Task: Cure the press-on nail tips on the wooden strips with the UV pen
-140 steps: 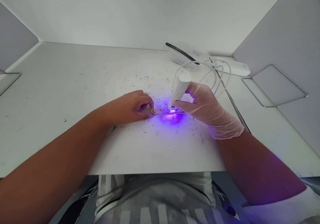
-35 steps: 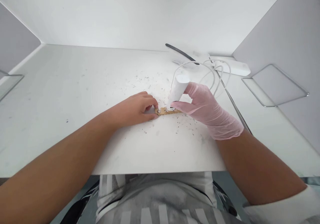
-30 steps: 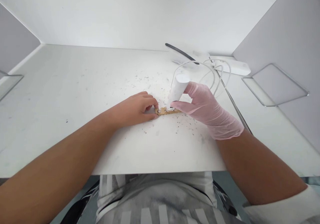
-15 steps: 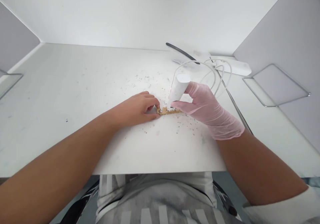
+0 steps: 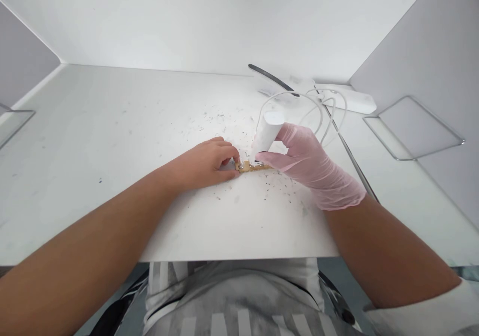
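My bare left hand (image 5: pixel 209 164) pinches the left end of a narrow tan strip (image 5: pixel 246 167) between thumb and fingers. The strip lies flat on the table and carries small shiny bits along its top. In a pink see-through glove, my right hand (image 5: pixel 301 159) is wrapped round a white corded handheld device (image 5: pixel 270 129), shaped like a thick rounded tube. Its lower end is right over the strip; whether it touches the strip I cannot tell. The glove covers the strip's right end.
Small dark shavings lie scattered on the white table (image 5: pixel 112 141) around the strip. A white cable (image 5: pixel 318 111) loops behind the device towards a white power strip (image 5: pixel 352 100). A dark curved bar (image 5: pixel 273 80) lies at the back. Wire frames (image 5: pixel 411 126) stick out from the side walls.
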